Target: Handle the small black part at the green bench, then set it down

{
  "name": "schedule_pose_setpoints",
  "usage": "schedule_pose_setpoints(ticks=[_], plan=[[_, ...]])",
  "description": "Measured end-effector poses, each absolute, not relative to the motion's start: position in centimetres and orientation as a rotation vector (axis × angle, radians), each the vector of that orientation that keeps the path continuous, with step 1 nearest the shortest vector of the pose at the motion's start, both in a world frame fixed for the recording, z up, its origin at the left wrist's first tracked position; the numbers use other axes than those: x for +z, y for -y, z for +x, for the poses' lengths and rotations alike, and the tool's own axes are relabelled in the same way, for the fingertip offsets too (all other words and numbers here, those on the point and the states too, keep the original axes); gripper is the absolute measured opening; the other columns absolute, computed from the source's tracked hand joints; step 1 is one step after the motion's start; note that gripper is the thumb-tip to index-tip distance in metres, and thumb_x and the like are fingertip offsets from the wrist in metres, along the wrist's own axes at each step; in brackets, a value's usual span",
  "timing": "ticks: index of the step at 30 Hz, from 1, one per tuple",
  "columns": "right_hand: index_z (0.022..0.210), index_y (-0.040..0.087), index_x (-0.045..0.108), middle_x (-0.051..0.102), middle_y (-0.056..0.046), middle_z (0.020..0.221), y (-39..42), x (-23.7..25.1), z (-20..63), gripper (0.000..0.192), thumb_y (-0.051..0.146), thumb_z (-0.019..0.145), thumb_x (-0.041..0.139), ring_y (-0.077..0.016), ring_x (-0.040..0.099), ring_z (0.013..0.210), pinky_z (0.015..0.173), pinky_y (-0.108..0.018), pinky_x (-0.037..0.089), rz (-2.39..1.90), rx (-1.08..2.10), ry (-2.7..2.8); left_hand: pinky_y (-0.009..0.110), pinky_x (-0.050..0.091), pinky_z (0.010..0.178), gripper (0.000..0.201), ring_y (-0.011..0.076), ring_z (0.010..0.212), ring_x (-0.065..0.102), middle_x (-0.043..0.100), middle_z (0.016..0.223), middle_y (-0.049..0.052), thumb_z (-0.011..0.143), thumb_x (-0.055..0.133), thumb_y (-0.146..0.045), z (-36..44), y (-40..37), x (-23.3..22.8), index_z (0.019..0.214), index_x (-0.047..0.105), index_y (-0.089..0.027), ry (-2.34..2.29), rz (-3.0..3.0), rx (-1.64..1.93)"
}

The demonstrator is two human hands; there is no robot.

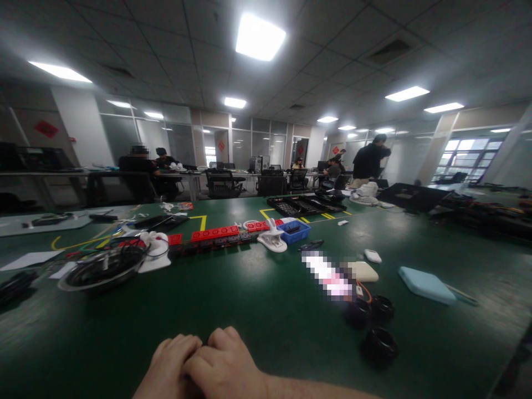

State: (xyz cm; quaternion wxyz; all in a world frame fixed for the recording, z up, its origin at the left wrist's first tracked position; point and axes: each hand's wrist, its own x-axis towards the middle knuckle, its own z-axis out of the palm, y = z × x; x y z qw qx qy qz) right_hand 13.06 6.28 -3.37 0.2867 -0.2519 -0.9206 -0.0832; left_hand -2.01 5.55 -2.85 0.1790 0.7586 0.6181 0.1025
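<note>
Single head cam on me, looked forward over my green table, pitched high, hands only at bottom edge, ceiling filled top half.

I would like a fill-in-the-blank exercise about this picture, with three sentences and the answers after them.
1. The left hand and the right hand rest together on a table whose surface is ____.
2. The row of power strips is ____ in colour.
3. The small basket beside the white clamp is ____.

Missing words: green; red; blue
</note>
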Motion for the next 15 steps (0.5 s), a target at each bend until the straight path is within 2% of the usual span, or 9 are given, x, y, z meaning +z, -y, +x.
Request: schedule_pose_setpoints(ticks=[8,15], plan=[[0.073,0.019,0.050,0.060,0.002,0.070,-6.55,-3.69,12.74,0.062,0.077,0.068,0.030,-0.0140,0.044,0.063,0.053,-0.029,0.029,-0.624,-0.270,2.481,0.041,0.032,0.093,0.022,0.0218,0.098,0.052,0.064,0.096,0.003,0.068,0.044,-0.020,-1.92,-5.54,-3.00,0.081,0.061,-0.023,-1.791,2.153,0.278],[0.069,0.019,0.049,0.060,0.004,0.071,-6.44,-3.65,12.94,0.060,0.077,0.068,0.033,-0.0130,0.042,0.061,0.052,-0.030,0.028,-0.603,-0.300,2.398,0.042,0.033,0.092,0.023,0.0231,0.097,0.053,0.065,0.095,0.003,0.069,0.042,-0.023,-2.17,-5.85,-3.41,0.082,0.062,-0.023,-1.785,2.153,0.329]])
